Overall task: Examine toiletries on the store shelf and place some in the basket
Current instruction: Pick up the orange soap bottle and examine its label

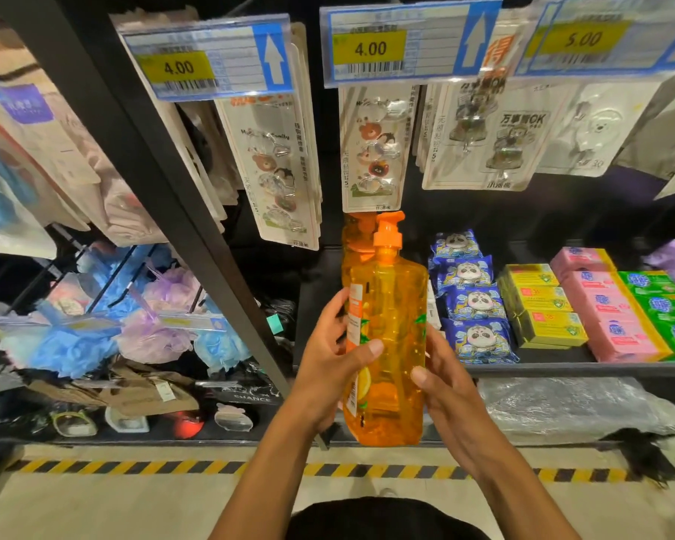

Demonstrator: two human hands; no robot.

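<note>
A tall orange pump bottle (390, 337) of clear orange liquid is held upright in front of the shelf, in both hands. My left hand (328, 368) wraps its left side, thumb across the front over the label. My right hand (441, 383) grips its right side, thumb on the front. A second orange bottle (357, 235) stands on the shelf right behind it. No basket is in view.
Blue panda packets (468, 298), yellow boxes (542, 305), pink (601, 302) and green soap bars (663, 305) lie on the shelf (562, 369) to the right. Hook packs hang above under price tags. Bath sponges (153, 325) fill the left bay past a black upright post (195, 235). A yellow-black stripe marks the floor.
</note>
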